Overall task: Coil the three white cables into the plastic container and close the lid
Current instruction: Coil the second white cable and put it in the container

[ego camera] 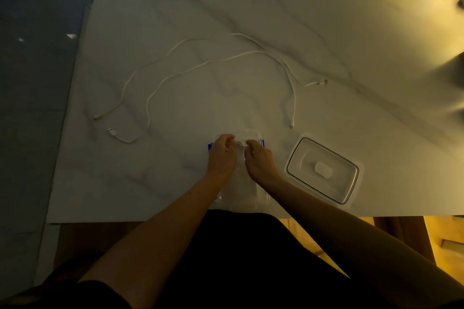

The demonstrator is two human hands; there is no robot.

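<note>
You are on the first of three coils. Your left hand [222, 153] and right hand [258, 158] sit close together over the open clear plastic container [241, 195] at the lower centre. Both have their fingers curled inward on a faint pale loop, which I take to be the coiled cable [239, 149]. It is blurred, so the exact pinch is hard to read. It looks to be at or just inside the container's far end, between the blue latches [210, 147].

Next you need to settle that loop flat on the floor of the box so it does not spring open. Then let go and reach up-frame for another cable.

Two remain on the marble table [351, 32]. The long outer cable [188, 41] arches from the left to a plug at the right of centre. The inner cable [251, 52] runs from a USB plug [110, 130] at lower left to an end just above the container. They cross near the top of their arcs, so lift one clear of the other.

The lid [296, 148] lies just right of the container, apart from it and tilted in the frame, with a white vent tab [324, 168] at its middle. Nothing blocks your reach to it.
</note>
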